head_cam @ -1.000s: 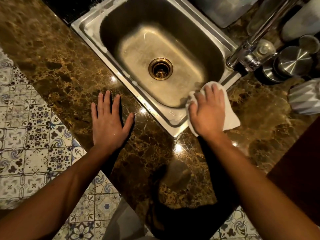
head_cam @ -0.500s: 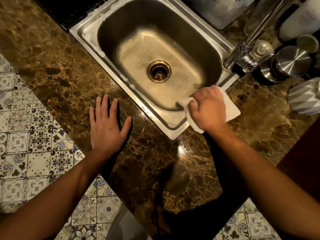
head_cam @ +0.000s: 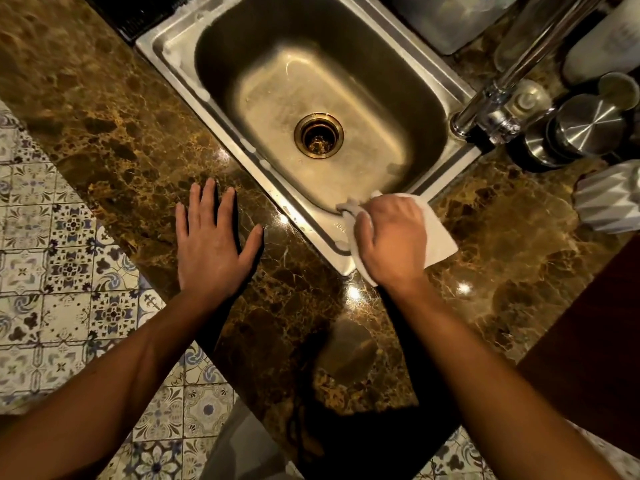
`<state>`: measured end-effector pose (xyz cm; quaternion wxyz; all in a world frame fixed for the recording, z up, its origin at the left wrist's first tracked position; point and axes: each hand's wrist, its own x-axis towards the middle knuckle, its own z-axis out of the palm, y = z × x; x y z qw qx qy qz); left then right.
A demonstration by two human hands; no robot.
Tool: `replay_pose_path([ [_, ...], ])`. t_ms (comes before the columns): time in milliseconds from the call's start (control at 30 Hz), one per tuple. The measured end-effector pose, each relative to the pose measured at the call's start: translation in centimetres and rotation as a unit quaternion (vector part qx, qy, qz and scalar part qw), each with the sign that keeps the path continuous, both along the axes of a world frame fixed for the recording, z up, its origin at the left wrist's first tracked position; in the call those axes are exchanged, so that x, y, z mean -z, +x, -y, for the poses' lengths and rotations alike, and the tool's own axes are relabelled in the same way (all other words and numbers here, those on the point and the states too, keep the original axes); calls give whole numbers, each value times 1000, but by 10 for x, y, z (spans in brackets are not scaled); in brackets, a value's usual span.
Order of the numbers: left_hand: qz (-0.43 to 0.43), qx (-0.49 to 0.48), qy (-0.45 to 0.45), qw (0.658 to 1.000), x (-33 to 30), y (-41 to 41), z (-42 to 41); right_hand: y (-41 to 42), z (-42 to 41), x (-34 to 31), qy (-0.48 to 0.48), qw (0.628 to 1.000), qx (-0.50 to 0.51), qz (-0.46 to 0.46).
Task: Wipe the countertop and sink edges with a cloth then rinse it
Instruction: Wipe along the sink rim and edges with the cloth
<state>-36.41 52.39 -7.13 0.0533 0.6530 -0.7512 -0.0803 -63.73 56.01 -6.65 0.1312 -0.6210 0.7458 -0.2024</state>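
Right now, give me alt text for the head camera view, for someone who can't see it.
The right hand presses a white cloth onto the near corner of a steel sink. The left hand rests flat on the brown marble countertop.

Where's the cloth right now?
In the head view, the white cloth lies on the near right corner of the sink rim, under the right hand, which grips it; the drain is up-left of it.
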Motion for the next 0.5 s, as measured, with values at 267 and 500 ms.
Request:
replay_pose_path([
  [267, 6, -2, -2, 1000, 0, 0, 0, 82, -35, -6, 29, 998, 10, 58],
  [500, 4, -5, 2, 1000, -2, -1, 0, 48, -43, -4, 2, 995, -95, 26],
])
